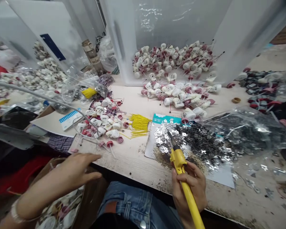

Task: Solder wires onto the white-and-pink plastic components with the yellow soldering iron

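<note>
My right hand (189,190) grips a yellow hand tool (178,157) with a narrow, dark metal tip; its exact kind is unclear. The tip points away from me, over shiny flat metal pieces (163,136) heaped on a sheet beside darker small pieces (202,140). My left hand (78,170) hovers at the table's front edge, fingers stretched out, holding nothing. Just beyond it lie pink-capped white parts (109,146). A bundle of short yellow wires (139,125) rests between these parts and the metal pieces.
A large translucent bin (122,63) holding white and pink parts stands at the back, with more parts (178,95) before it. Clear plastic bags (248,127) lie to the right. A carton (85,206) of white parts sits below my left arm. A grey cable (43,97) crosses the left side.
</note>
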### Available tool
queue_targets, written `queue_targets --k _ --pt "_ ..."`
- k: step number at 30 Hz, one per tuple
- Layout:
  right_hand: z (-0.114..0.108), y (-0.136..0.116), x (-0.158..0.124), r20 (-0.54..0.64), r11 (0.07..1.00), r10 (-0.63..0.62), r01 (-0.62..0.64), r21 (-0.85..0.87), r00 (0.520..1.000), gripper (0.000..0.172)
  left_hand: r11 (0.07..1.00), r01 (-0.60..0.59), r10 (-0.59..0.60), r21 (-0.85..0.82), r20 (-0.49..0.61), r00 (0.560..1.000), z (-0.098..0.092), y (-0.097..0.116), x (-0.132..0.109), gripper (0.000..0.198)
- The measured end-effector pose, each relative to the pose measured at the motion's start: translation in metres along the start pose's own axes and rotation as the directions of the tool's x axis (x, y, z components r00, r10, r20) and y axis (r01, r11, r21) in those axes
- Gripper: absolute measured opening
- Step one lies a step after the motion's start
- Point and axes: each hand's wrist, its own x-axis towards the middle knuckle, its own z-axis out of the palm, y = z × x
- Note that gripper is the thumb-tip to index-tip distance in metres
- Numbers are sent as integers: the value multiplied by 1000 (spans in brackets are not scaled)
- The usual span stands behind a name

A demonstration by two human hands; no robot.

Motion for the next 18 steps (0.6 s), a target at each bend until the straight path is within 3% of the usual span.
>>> queue_targets --k 2,3,6,7,10,12,15,18 --pt "-6 -1 1 -17 1000 -7 7 -13 1000 15 966 -223 230 -133 42 972 -1 44 32 42" --pt "-10 -1 1 -42 1000 -5 4 -26 999 16 921 -335 352 -199 52 935 -2 68 51 39" --pt "-18 -3 1 -137 996 -18 6 -89 990 19 752 -590 633 -294 74 771 -7 138 109 23" --pt "-20 -4 1 -163 994 -25 8 -109 986 19 718 -639 674 -278 46 737 -9 159 128 19" --pt "-28 -2 0 -195 987 -31 -1 -160 980 20 745 -653 617 -134 -233 752 -15 214 174 31" --pt "-34 2 -2 -184 977 -61 21 -214 981 21 752 -652 596 -97 -323 735 -19 241 195 43" --pt "-40 6 -2 -166 964 -86 40 -262 982 21 707 -704 640 -61 -370 674 -22 266 214 44" --pt "-41 9 0 -176 965 -38 -9 -261 984 20 640 -766 701 -64 -361 615 -21 274 228 37"
